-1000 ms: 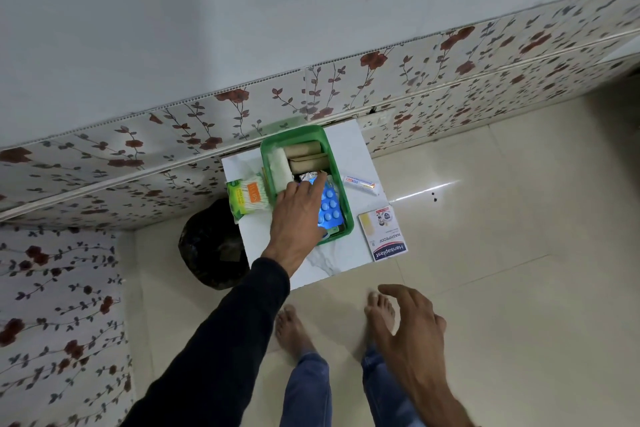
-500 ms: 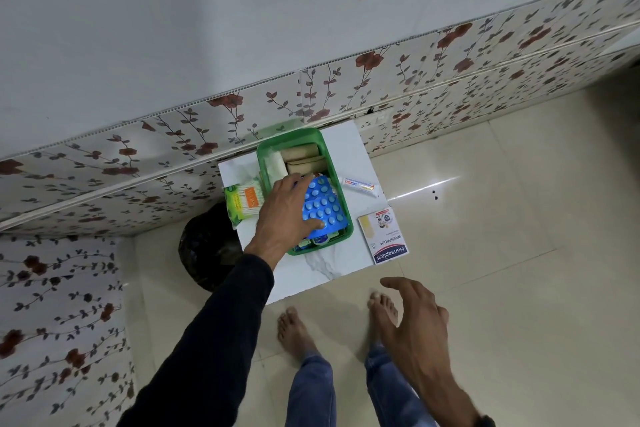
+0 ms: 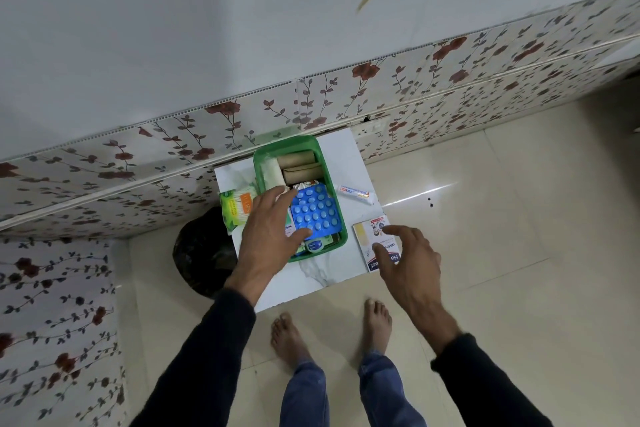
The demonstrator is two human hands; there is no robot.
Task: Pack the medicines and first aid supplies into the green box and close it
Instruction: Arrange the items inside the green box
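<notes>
Clutter around green box on white surface: cotton-bud pack left, small tube right, plaster box at the near-right corner. Left hand spread over the box's left side, grip empty – covers items there. Right hand open above the plaster box, contact unclear. Blue blister pack inside, on top.
</notes>
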